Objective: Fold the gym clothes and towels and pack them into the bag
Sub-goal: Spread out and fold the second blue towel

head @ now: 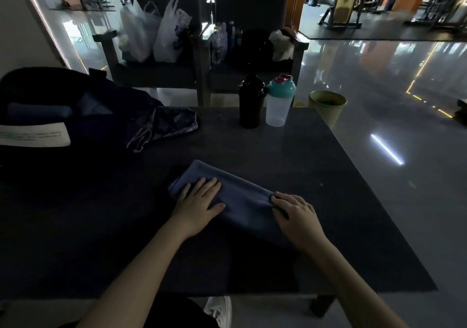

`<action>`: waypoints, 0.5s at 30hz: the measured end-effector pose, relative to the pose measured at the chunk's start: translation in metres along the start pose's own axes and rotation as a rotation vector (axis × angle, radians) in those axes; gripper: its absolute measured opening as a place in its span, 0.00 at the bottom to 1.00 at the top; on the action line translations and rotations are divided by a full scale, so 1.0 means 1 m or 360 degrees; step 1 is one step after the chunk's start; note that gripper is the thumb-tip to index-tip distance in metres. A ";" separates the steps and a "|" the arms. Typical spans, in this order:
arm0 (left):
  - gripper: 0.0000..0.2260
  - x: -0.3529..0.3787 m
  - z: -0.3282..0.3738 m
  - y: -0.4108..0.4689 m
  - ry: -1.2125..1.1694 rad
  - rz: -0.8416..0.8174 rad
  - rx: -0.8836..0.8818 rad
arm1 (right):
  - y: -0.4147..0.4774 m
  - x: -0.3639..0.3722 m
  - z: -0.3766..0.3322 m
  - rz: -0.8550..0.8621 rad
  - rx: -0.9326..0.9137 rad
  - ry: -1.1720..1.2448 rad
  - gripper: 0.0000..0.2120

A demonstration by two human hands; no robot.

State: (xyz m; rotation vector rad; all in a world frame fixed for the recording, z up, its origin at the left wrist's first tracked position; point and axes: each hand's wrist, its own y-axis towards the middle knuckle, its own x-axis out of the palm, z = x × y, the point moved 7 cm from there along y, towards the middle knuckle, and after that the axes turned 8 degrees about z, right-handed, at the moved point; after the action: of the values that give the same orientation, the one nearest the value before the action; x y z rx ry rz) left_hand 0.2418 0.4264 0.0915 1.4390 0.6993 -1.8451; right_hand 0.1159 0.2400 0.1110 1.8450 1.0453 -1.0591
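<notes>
Dark bag (38, 92) is cut by the left edge; print on the white label (32, 135) lying on it is too blurred to read. Right hand (298, 219) hides one end of the blue towel (240, 201); whether it pinches the cloth is unclear.
</notes>
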 end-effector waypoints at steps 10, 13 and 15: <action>0.23 -0.009 0.070 -0.032 -0.0085 0.0301 0.0307 | -0.015 -0.003 -0.006 0.0093 0.0007 -0.0119 0.20; 0.28 0.004 0.069 -0.052 0.0059 0.0063 0.0294 | -0.019 -0.006 -0.007 0.0064 0.0030 -0.0119 0.20; 0.29 0.003 0.069 -0.062 0.0030 0.0029 0.0290 | -0.025 -0.009 -0.007 0.0013 0.0046 -0.0124 0.20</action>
State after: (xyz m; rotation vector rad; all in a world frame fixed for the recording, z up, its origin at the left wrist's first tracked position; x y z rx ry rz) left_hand 0.1508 0.4116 0.1051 1.5745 0.5362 -1.9237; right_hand 0.0922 0.2529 0.1169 1.8146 0.9807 -1.1375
